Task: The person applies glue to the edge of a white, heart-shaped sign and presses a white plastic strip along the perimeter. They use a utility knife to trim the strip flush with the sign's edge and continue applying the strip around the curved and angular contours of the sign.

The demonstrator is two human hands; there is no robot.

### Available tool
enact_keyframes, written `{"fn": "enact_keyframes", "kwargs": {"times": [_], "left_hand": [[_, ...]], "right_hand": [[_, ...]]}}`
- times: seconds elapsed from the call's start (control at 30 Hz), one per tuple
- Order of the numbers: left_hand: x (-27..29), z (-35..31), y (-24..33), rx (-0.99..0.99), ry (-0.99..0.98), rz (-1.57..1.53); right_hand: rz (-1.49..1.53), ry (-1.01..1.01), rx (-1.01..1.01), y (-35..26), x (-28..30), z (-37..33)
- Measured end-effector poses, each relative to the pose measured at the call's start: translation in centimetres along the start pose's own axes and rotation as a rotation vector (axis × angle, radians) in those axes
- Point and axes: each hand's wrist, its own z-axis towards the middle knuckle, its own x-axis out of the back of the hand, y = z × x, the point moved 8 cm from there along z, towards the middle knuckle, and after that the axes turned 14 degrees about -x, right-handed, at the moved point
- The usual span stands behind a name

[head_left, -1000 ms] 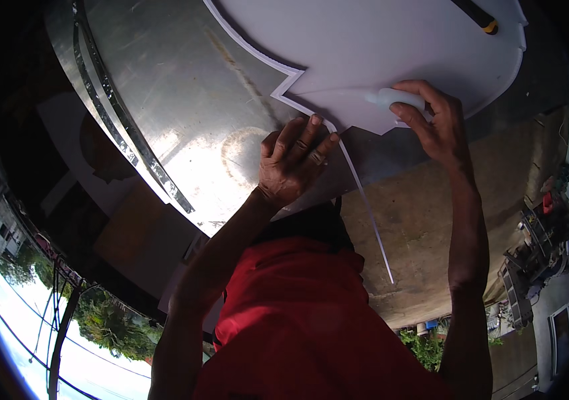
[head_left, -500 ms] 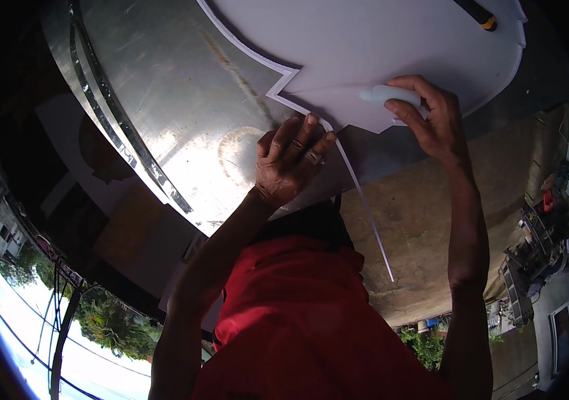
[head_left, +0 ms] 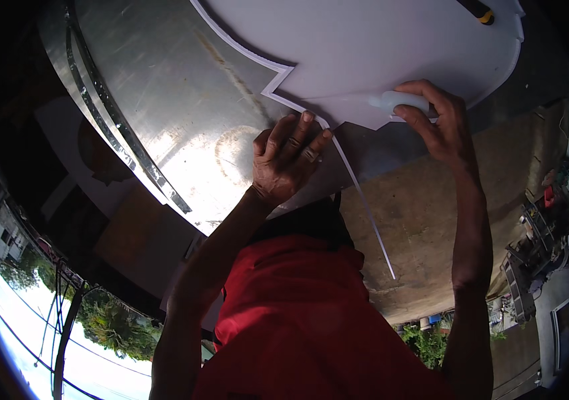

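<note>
Noted on metal surface [head_left: 164, 87], toward near edge, white panel [head_left: 378, 47]; trailing past that edge, white strip [head_left: 354, 173]; on strip, left hand [head_left: 284, 157] with bent fingers, grip unclear; over panel, right hand [head_left: 446, 127] with fingers closed around pale bottle [head_left: 404, 102].

Bottle [head_left: 404, 102] is tinted pale blue; strip [head_left: 364, 201] and panel [head_left: 364, 50], white; tabletop [head_left: 158, 73], silver-grey, is streaked brown; shirt [head_left: 298, 313] is coloured red.

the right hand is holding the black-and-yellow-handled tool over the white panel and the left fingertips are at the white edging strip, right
Not quite: in the head view the right hand holds a pale squeeze bottle over the white panel; the left fingertips are indeed at the white edging strip.
</note>
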Motion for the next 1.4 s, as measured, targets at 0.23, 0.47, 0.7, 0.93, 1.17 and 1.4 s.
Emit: {"fn": "enact_keyframes", "kwargs": {"times": [0.23,0.47,0.7,0.93,1.17,1.4], "left_hand": [[-0.2,-0.2,0.0,0.003,-0.016,-0.001],[-0.3,-0.3,0.0,-0.006,0.004,-0.002],[-0.3,-0.2,0.1,-0.009,0.003,0.012],[-0.2,-0.2,0.0,-0.007,-0.012,0.003],[-0.2,-0.2,0.1,-0.009,-0.005,0.01],[-0.2,-0.1,0.0,-0.004,-0.022,0.009]], "right_hand": [[-0.045,0.006,-0.011,0.3,0.5,-0.5],[-0.02,0.001,-0.008,0.9,0.9,-1.1],[-0.024,-0.019,-0.018,1.2,1.2,-1.5],[-0.032,-0.008,-0.027,1.4,1.6,-2.0],[-0.009,0.006,-0.015,1.5,1.9,-2.5],[-0.019,0.004,-0.033,1.7,2.2,-2.9]]}}
